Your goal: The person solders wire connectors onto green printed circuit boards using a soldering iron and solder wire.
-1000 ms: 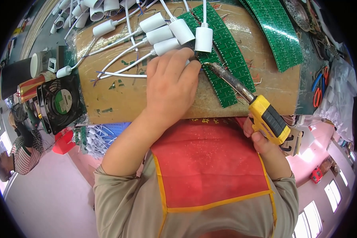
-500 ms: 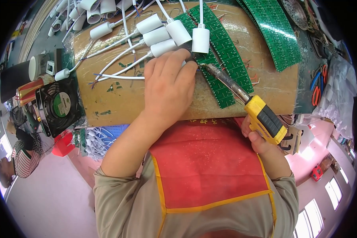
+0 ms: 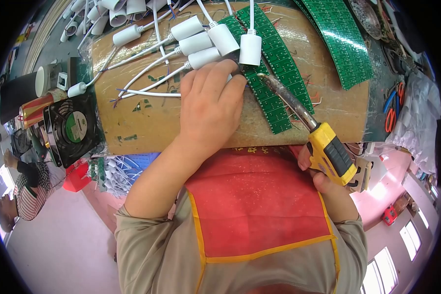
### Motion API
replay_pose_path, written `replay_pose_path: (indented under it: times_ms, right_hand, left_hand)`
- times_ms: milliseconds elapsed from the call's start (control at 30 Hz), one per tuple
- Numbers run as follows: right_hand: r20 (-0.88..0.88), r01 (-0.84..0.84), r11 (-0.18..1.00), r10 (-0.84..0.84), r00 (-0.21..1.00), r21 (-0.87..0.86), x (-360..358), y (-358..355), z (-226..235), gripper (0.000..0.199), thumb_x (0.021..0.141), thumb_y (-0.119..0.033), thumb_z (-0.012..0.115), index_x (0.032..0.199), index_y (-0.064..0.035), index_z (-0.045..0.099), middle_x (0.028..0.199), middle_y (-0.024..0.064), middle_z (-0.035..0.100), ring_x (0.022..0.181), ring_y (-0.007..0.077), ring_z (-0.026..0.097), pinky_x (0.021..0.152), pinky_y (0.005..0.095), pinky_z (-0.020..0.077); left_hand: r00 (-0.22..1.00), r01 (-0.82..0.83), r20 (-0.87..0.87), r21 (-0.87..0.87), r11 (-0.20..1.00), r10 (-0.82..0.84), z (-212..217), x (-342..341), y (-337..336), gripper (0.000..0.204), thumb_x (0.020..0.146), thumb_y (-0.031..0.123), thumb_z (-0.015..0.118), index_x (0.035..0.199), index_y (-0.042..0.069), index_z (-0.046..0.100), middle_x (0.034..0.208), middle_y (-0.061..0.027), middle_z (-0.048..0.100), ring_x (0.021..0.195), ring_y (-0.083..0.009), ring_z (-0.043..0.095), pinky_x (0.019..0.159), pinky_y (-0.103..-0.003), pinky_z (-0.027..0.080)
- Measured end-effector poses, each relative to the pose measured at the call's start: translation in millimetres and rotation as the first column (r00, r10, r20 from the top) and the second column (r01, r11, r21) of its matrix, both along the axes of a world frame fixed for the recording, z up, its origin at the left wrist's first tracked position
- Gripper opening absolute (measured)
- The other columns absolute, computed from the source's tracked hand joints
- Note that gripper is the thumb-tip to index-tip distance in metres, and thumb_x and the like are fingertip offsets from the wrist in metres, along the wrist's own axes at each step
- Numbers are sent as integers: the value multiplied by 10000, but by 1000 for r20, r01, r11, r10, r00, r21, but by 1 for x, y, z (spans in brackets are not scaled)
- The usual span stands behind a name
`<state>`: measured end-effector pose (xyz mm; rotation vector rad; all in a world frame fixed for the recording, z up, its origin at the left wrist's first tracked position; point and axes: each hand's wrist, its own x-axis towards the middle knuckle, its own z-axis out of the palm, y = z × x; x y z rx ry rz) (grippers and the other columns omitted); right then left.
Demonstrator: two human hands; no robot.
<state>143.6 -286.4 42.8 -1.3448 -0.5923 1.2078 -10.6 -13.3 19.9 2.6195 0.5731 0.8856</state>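
Observation:
My left hand (image 3: 208,105) rests on the brown work board, its fingers curled and pressed together at the near end of a green circuit board panel (image 3: 268,105). What they grip is hidden; a dark piece shows at the fingertips. White cylindrical lamp holders with cables lie just beyond, one white lamp holder (image 3: 205,58) against the knuckles and another upright white lamp holder (image 3: 250,50) on the panel. My right hand (image 3: 324,180) is closed round a yellow and black soldering gun (image 3: 334,156). Its tip sits above the panel, a little right of my left fingertips.
A second green panel (image 3: 345,54) lies at the far right. Red-handled scissors (image 3: 391,120) and a plastic bag (image 3: 419,110) are beyond the board's right edge. At left stands a black fan (image 3: 72,128). Loose wires cross the brown board (image 3: 152,122). Another person (image 3: 30,193) is at far left.
The soldering gun has shifted right, its tip now farther from my left fingertips. My left hand has barely moved.

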Motion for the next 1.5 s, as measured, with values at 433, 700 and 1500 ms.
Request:
replay_pose_path:
  times_ms: [433, 700, 1500]
  right_hand:
    - [282, -111, 993, 121, 952, -50, 9, 0, -6, 414, 890, -475, 791, 843, -107, 608, 772, 34, 601, 671, 207, 575, 623, 354, 449]
    - [303, -105, 991, 126, 945, -88, 9, -2, -8, 329, 893, -378, 785, 816, -114, 604, 765, 32, 591, 664, 210, 565, 613, 353, 442]
    - [291, -99, 990, 125, 949, -100, 10, 4, -2, 266, 863, -311, 793, 863, -96, 636, 799, 50, 626, 717, 264, 616, 672, 379, 490]
  left_hand:
    - [1000, 3, -4, 1, 1000, -3, -1, 0, -1, 245, 787, 16, 767, 1013, 100, 719, 1158, -55, 691, 1048, -286, 664, 910, -409, 461]
    - [1000, 13, -8, 29, 999, -13, -4, 1, 0, 232, 794, 57, 720, 1023, 78, 689, 1162, -74, 656, 1069, -277, 650, 916, -425, 458]
    - [1000, -1, -24, -77, 997, 0, 4, 0, -2, 190, 824, 23, 770, 994, 78, 705, 1207, -91, 696, 1109, -315, 663, 950, -436, 467]
